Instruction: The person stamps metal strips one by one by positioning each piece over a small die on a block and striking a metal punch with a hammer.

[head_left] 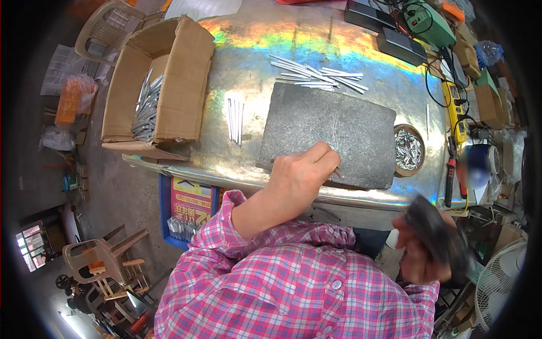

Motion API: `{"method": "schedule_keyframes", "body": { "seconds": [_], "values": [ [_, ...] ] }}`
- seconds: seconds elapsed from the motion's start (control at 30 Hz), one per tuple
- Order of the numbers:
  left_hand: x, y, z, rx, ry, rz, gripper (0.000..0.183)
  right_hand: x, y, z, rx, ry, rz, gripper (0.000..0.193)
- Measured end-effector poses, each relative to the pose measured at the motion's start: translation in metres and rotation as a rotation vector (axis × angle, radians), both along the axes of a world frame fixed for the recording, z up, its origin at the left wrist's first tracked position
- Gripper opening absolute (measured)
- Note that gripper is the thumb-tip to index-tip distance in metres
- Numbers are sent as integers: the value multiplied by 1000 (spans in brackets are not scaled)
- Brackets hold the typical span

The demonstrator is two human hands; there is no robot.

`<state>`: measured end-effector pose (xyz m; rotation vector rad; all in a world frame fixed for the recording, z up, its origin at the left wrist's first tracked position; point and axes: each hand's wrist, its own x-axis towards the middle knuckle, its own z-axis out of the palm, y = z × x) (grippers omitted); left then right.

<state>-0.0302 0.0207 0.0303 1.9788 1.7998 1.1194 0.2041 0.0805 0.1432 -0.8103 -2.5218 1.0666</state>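
My left hand (302,172) is closed in a pinch at the near edge of a dark grey slab (339,127). Whatever its fingertips hold is too small and too covered to name. Off the table's front edge, to the right, my right hand (416,251) grips a dark, bulky object (437,234), smeared by motion, so its kind does not show. Beyond the slab lies a loose pile of thin silvery metal strips (316,73). Several more strips (235,121) lie side by side to its left. A round dish of small metal pieces (409,150) stands against its right side.
On the left, an open cardboard box (186,85) holds many metal strips. Under the table edge sits a blue crate (165,209). Power boxes (401,45), cables and a yellow power strip (454,110) line the right side. A fan (499,277) stands at lower right.
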Motion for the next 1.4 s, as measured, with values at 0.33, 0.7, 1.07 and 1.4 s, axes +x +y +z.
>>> {"method": "schedule_keyframes", "body": {
  "seconds": [0.33,0.7,1.07,1.4],
  "values": [
    [-2,-2,2,-34,1,-13,12,-33,1,17,350,-125,77,47],
    [-24,-14,10,-361,-1582,-55,14,-44,30,-75,-230,137,-243,30],
    [-26,-20,3,-295,-1866,-134,18,-70,37,-111,-552,136,-309,21],
    [-19,-18,1,-395,-1789,-96,22,-68,35,-116,-512,195,-310,18]
  ]
}}
